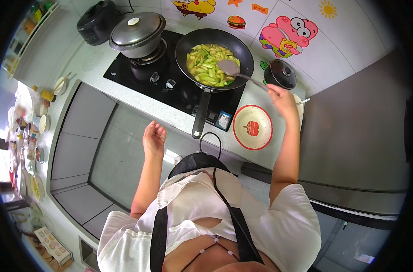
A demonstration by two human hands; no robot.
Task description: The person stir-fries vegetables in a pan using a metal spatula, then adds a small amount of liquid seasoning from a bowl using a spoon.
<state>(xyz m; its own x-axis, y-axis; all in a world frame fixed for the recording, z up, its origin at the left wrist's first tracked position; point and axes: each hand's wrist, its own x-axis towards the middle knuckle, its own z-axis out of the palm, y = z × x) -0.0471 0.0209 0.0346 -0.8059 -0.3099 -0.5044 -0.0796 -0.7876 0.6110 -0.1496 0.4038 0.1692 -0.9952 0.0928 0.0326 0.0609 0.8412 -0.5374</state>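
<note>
Spatula (228, 67) over green vegetables (205, 61); white lettering (113, 73) on hob (181, 97)

At one o'clock from the view's centre, an orange flag-shaped sticker (260, 9) on the white wall tiles (242, 38) bears legible capital letters; at ten o'clock, the black glass cooktop (134, 80) carries a short pale word at its front left corner; just off centre, toward one o'clock, a blue-and-white rectangular label (223, 120) on the cooktop has print too small to read.
</note>
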